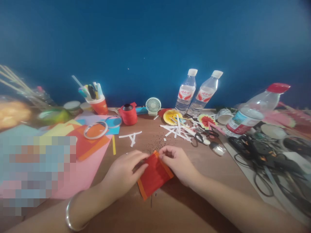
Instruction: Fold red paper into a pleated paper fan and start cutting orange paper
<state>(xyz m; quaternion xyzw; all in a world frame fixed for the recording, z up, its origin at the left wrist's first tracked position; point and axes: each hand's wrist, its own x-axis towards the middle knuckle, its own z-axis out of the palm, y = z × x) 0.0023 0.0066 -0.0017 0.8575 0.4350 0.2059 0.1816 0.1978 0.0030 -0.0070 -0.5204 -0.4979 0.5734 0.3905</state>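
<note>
I see red paper with orange bands along its edges. Wall reads deep blue on my end, table brown. Fan pale. Cup red, white rim. Small bottles: white caps, red-and-white labels. Big bottle: red cap, blue-and-red label. Yellow rosette; I make the second rosette red, paler rim. Strips white. Bangle silver.

A paper-craft corner, home or studio unclear, brown counter before a blue wall, coloured sheets, white paper strips, cup of pens, pleated paper rosettes, orange-edged red paper at the near side
</note>
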